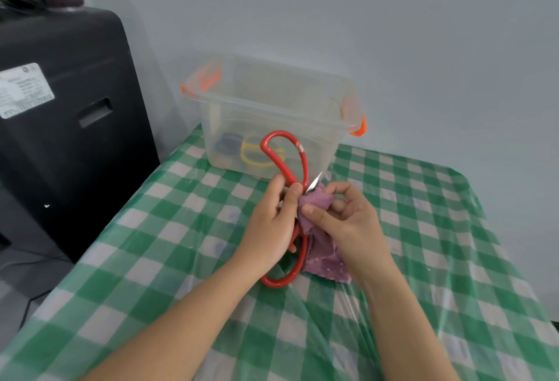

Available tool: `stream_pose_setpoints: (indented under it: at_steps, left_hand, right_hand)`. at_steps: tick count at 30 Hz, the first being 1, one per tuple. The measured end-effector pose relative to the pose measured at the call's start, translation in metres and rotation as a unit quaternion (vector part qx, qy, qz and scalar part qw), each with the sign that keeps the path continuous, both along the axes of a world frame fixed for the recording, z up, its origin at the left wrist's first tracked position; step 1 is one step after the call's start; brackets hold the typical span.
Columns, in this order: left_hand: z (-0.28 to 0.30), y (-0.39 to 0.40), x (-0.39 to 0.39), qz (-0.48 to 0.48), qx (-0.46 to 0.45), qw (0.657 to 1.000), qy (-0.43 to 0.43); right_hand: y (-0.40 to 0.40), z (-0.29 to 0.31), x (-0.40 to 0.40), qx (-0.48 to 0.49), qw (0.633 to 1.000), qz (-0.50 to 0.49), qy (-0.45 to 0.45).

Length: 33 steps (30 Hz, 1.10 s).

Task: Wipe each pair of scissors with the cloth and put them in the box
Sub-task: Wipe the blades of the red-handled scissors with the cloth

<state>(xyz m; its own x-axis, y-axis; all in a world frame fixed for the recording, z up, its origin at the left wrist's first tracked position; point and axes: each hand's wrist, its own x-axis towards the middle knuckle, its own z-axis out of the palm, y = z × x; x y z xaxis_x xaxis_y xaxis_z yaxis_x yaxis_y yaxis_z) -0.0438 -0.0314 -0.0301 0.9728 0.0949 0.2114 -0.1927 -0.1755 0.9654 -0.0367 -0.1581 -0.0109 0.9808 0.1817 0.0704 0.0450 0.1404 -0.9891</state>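
Head view, red-handled scissors [286, 166], purple cloth [317, 238]

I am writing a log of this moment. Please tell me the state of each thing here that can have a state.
red scissors: held up off the table, blades partly wrapped in the cloth
purple cloth: crumpled around the blades
left hand: grips the scissors
right hand: pinches the cloth
clear box: lid off, upright, scissors with blue and yellow handles already inside

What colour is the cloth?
Purple; the cloth shows best in the head view.
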Motion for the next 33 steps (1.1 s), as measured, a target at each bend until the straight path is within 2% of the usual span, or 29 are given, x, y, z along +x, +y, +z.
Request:
stream_pose_setpoints:
  at_steps: [7,11,15,17,20,23,26,30,33]
  left_hand:
    - [0.000,-0.005,-0.001,-0.039,0.026,0.999,0.005]
    - [-0.002,-0.007,-0.001,-0.072,0.074,0.995,-0.002]
    - [-0.001,-0.002,-0.003,-0.101,0.047,0.993,0.025]
    - [0.000,0.001,-0.003,-0.095,0.010,0.995,0.038]
    - [0.005,0.002,-0.003,-0.083,-0.044,0.994,0.057]
    - [0.005,0.002,-0.004,-0.093,-0.052,0.992,0.062]
    - [0.005,0.002,-0.003,-0.094,-0.071,0.991,0.065]
    - [0.007,0.007,0.005,-0.084,-0.105,0.987,0.088]
    - [0.001,0.009,0.011,-0.022,-0.110,0.993,0.038]
  right_hand:
    - [-0.001,-0.004,0.004,0.153,0.985,-0.055,0.051]
    - [-0.008,-0.006,0.011,0.209,0.970,-0.099,0.077]
    - [-0.021,-0.006,0.019,0.255,0.949,-0.175,0.061]
    - [-0.026,-0.003,0.019,0.247,0.950,-0.182,0.049]
    - [-0.019,-0.003,0.014,0.180,0.975,-0.121,0.040]
    - [-0.010,-0.003,0.011,0.121,0.987,-0.094,0.041]
    - [-0.011,-0.004,0.014,0.136,0.983,-0.117,0.046]
    - [-0.015,-0.006,0.019,0.202,0.968,-0.124,0.082]
    - [-0.020,-0.007,0.022,0.233,0.960,-0.111,0.110]
